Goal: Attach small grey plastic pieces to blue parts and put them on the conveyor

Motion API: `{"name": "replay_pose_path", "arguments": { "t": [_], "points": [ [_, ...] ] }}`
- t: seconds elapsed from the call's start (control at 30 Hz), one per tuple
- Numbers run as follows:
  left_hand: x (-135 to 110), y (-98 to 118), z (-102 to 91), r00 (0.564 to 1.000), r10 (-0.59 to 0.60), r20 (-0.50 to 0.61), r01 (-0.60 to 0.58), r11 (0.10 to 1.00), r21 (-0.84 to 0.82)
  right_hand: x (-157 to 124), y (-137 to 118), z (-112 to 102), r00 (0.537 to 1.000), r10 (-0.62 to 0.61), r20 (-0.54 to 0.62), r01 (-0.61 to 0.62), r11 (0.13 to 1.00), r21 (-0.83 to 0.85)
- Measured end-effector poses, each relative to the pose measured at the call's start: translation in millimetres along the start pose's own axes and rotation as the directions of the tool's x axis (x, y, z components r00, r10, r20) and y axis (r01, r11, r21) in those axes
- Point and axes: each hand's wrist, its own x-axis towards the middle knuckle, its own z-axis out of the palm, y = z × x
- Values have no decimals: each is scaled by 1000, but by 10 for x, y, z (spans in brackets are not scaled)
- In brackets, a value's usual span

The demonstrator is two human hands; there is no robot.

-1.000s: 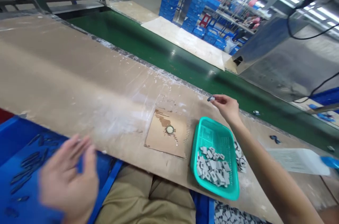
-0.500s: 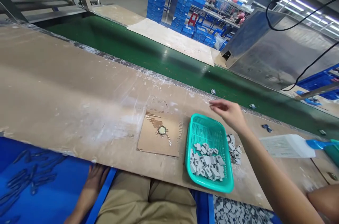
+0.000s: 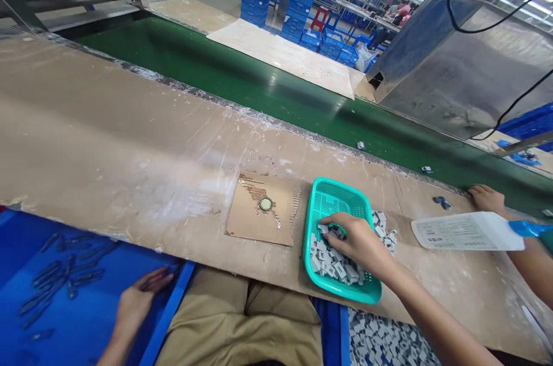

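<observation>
Right hand point(image 3: 356, 242) in teal basket point(image 3: 337, 197), near bench edge point(image 3: 259, 285)

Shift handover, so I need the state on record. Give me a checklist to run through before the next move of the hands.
1. Right hand in the green basket, on the grey pieces: ok.
2. A piece gripped in its fingers: cannot tell.
3. Left hand on the blue bin with dark parts: ok, nothing visibly held.
4. Basket fully on the bench: not ok, its near rim sits at the edge.
5. Another person's hand rests by the white bottle, apart from the basket: ok.
</observation>
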Motion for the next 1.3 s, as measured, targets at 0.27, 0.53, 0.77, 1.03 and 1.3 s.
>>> {"name": "replay_pose_path", "arguments": {
  "t": [0.27,0.53,0.77,1.03,1.3],
  "points": [
    [-513,211,-89,960,-256,116,275,769,-577,93,-328,-55,954,-161,-253,193,975,106],
    [-958,548,0,946,-181,269,316,703,-637,618,-739,182,928,-335,-165,333,942,-45],
    [-1079,643,-96,937,-82,340,293,716,-633,800,-707,416,928,-372,-31,368,925,-100],
    [-1207,808,42,890,-10,455,333,696,-636,691,-827,260,935,-341,-93,342,940,-7],
    [-1407,1146,542,783,90,616,459,586,-668,69,-1202,286,878,-265,-399,435,789,434]
  ]
}}
